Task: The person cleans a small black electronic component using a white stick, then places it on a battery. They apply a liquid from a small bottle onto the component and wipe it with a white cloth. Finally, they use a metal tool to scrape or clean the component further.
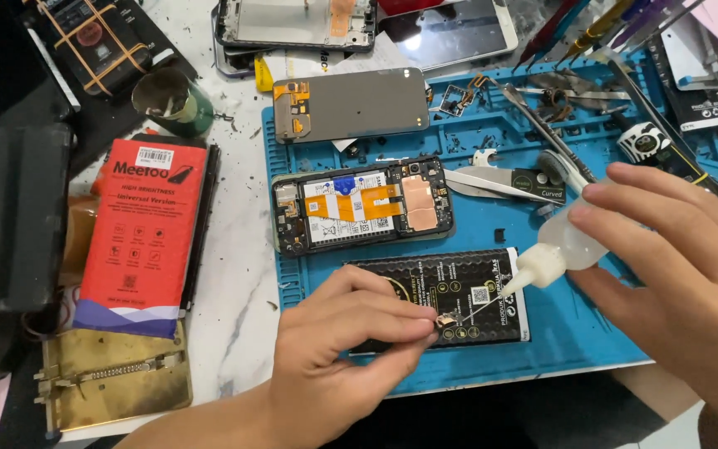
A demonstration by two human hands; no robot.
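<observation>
— Left hand (338,341)?
— Resting on the near part of the blue work mat (542,333), fingertips pinched on a tiny metal part (446,319) held down on the black battery (442,298).

— And the right hand (691,274)?
— Wrapped round a small clear squeeze bottle (567,245), fingers clasped on its body, thin needle tip slanting down-left to that same metal part, touching or nearly so; hard to tell which.

— Room around the battery?
— Bare mat to its right, under the right hand, as far as the mat's right edge. Just a narrow strip of mat below it, then the table's near edge. Above it, close but apart, an opened phone body (362,204) with orange flex cable and copper plate showing.

— Farther back?
— A grey screen panel (351,104) lying across the mat's top-left corner, tweezers (500,185) just right of the phone body, more tools crowded along the mat's back trays.

— Left of the mat?
— A strip of white marble table (238,274), then a red flat box (143,233) and, below it, a brass clamp plate (114,378) near the table's front edge. A roll of green tape (174,101) behind the box.
</observation>
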